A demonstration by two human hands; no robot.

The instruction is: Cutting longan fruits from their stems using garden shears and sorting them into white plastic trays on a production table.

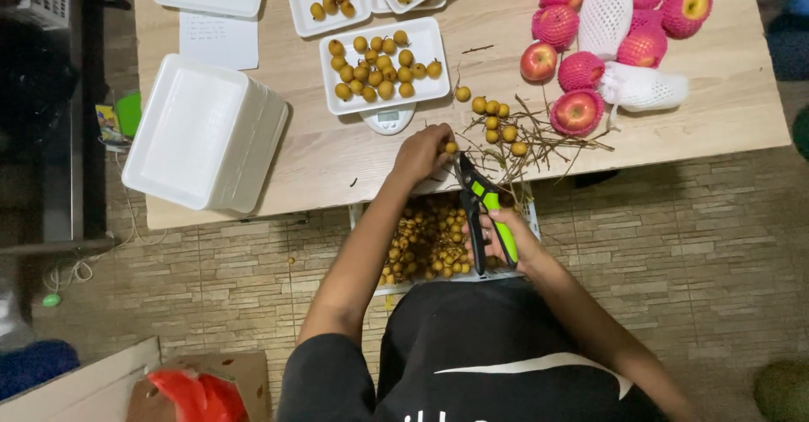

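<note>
At far left on the wooden table [320,169] sits a stack of white foam trays [206,135], well apart from both hands. Further right, a foam tray of small yellow-brown fruit [383,64] rests on a small scale [388,119]. The left hand [421,154] lies at the table's near edge, fingers closed around one small fruit [451,147] on its stem. Just beside it to the right, the pruning shears [480,211] with green and black handles are gripped in the closed right hand [510,241]; their long axis runs away from the person, blades pointing up toward the held fruit and almost touching it. The left hand is nearer the fruit. Below the table edge, a crate of loose fruit [425,241] sits between the forearms. Right of the blades lies a pile of cut twigs [531,139] with several fruit, then netted apples [581,72].
</note>
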